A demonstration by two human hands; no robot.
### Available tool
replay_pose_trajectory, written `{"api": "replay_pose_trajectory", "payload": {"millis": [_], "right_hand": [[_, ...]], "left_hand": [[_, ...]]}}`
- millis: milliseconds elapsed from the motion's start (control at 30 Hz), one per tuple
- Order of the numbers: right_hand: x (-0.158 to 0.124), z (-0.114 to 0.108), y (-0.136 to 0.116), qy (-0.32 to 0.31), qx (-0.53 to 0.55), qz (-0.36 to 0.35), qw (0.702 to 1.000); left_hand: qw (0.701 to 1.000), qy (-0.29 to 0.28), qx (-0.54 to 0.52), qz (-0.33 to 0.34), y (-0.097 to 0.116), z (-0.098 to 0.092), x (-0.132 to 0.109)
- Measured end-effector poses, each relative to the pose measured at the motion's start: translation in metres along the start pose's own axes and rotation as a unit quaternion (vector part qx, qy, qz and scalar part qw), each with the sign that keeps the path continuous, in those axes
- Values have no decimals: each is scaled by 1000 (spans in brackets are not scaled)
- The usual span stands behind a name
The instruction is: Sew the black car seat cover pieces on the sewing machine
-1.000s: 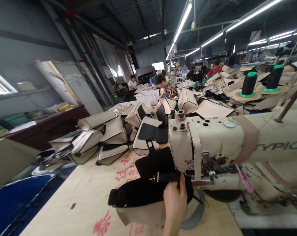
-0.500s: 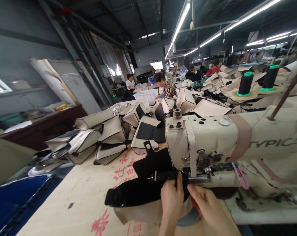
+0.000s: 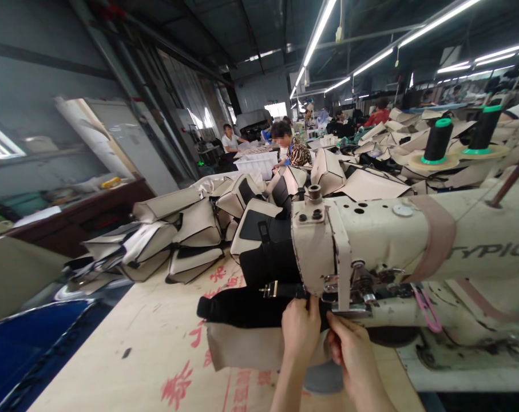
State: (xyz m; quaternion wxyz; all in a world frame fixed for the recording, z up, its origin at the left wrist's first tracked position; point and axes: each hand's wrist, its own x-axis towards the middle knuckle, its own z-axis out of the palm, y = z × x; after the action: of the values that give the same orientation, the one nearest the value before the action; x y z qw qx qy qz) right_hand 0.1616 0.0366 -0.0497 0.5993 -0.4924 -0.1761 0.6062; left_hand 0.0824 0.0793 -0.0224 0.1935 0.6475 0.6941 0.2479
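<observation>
A black and beige bag (image 3: pixel 246 340) lies at the sewing machine (image 3: pixel 319 246), its edge running under the machine head. My left hand (image 3: pixel 301 329) is closed on the bag's black edge, just in front of the needle area. Close by on the right, my right hand (image 3: pixel 349 343) pinches the same edge with thumb and fingers. A black strap with a metal buckle (image 3: pixel 271 289) sticks out left of the machine head. Behind it a black flap (image 3: pixel 265 260) stands up with a strap loop on it. The needle and presser foot are hidden behind the machine head and fingers.
Beige bags with black edging (image 3: pixel 194 223) are piled behind the wooden tabletop (image 3: pixel 156 337). A blue bin (image 3: pixel 31 349) stands at the left. Black thread spools (image 3: pixel 438 140) sit behind the machine. Another person in a patterned top (image 3: pixel 298 153) works beyond the pile.
The bag's left end has shifted up and a little right, and more beige side shows. The black flap stands more upright. Both hands keep their hold by the needle area.
</observation>
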Motion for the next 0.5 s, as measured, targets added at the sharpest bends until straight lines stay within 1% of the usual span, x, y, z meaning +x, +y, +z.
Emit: {"api": "replay_pose_trajectory", "payload": {"millis": [133,200,267,333,400,433,467,500], "right_hand": [[3,3,4,15,12,12,1000],[2,2,3,10,13,15,1000],[1,-1,1,-8,11,18,1000],[-1,-7,-4,-45,-17,11,999],[-7,-22,-13,-83,-75,-12,994],[-11,-33,-20,-91,-112,-31,989],[-16,-47,-28,-84,-151,-55,983],[-21,-64,-39,-56,-187,-86,977]], "left_hand": [[1000,-5,13,-3,0,1,6],[1000,-4,18,-5,-1,2,6],[1000,1,22,-9,-1,3,6],[1000,6,25,-16,-2,4,5],[999,7,28,-21,-2,4,5],[999,7,29,-23,-2,4,5],[999,7,31,-25,-2,4,6],[999,7,32,-27,-2,4,6]]}}
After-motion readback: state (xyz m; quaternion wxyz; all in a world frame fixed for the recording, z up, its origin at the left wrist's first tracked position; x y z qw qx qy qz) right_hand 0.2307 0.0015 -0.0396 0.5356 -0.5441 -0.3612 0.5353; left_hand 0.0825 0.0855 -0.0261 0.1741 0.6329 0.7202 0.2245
